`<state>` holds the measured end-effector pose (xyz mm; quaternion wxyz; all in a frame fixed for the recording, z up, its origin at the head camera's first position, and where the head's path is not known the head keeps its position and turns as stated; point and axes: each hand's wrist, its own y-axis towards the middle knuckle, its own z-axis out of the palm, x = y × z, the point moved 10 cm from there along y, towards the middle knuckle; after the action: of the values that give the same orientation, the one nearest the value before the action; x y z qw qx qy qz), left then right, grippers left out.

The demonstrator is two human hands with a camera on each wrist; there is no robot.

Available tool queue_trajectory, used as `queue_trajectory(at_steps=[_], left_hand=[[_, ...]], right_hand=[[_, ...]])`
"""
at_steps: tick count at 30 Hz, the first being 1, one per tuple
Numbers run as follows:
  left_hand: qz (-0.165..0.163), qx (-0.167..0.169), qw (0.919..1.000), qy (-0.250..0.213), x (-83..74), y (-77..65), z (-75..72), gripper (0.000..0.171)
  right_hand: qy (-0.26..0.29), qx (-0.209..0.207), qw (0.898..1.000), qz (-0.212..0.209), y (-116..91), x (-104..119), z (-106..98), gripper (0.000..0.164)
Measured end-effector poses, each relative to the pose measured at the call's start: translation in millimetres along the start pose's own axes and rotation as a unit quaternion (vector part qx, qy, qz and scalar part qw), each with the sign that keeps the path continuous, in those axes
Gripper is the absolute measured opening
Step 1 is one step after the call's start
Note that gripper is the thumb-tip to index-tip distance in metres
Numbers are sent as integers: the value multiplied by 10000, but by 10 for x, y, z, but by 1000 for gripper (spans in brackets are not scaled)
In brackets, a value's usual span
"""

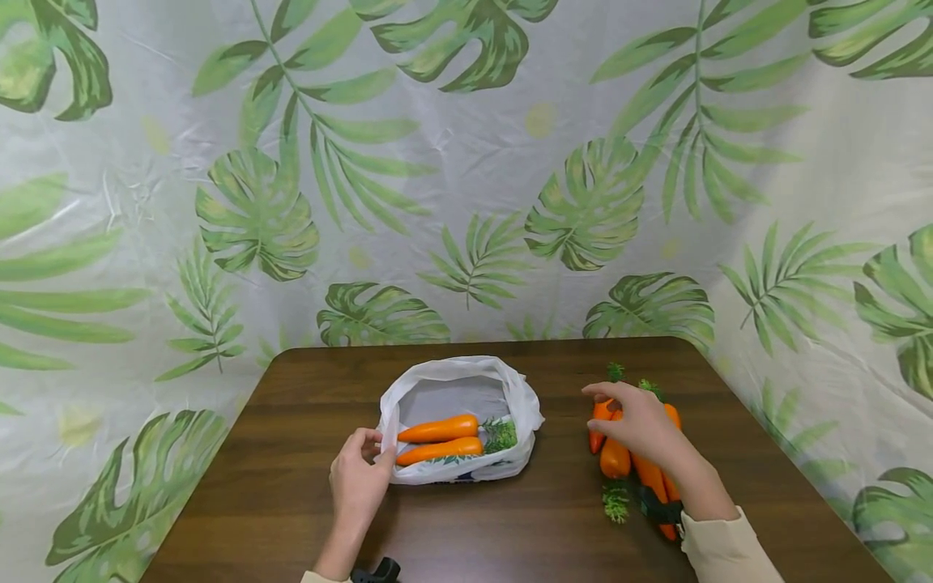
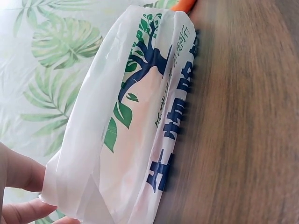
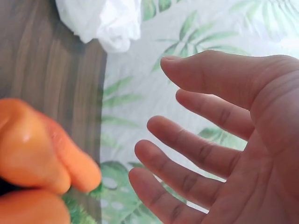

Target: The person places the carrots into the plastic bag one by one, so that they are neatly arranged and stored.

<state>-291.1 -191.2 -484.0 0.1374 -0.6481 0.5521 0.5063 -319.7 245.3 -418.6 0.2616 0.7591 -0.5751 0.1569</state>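
A white plastic bag (image 1: 538, 409) lies on the table with its mouth spread wide. Two orange carrots (image 1: 440, 450) with green tops (image 1: 500, 436) rest inside it. My left hand (image 1: 359, 478) pinches the bag's left rim between thumb and fingers; the left wrist view shows the bag's printed side (image 2: 140, 93). Over a pile of several carrots (image 1: 615, 460) at the right hovers my right hand (image 1: 645, 425), its fingers spread and nothing in its grasp. In the right wrist view, the orange carrots (image 3: 28, 144) are beside that hand, apart from its fingertips.
The brown wooden table (image 1: 510, 534) ends at a back edge against a leaf-patterned sheet (image 1: 481, 202). Green carrot tops (image 1: 615, 502) stick out toward the front of the right-hand pile. A black band (image 1: 659, 508) is on the right wrist.
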Motion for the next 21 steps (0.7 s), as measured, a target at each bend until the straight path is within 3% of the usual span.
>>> queue_trajectory(at_steps=[9,21], left_hand=[[29,-15,10000,4,-12,4,-16,16],[7,6,10000,-55,-31,-6,-30,17]], right_hand=[[144,219,9982,542,-214,-288,79,55],[-686,-241,9958,554,-318,-377,242,60]])
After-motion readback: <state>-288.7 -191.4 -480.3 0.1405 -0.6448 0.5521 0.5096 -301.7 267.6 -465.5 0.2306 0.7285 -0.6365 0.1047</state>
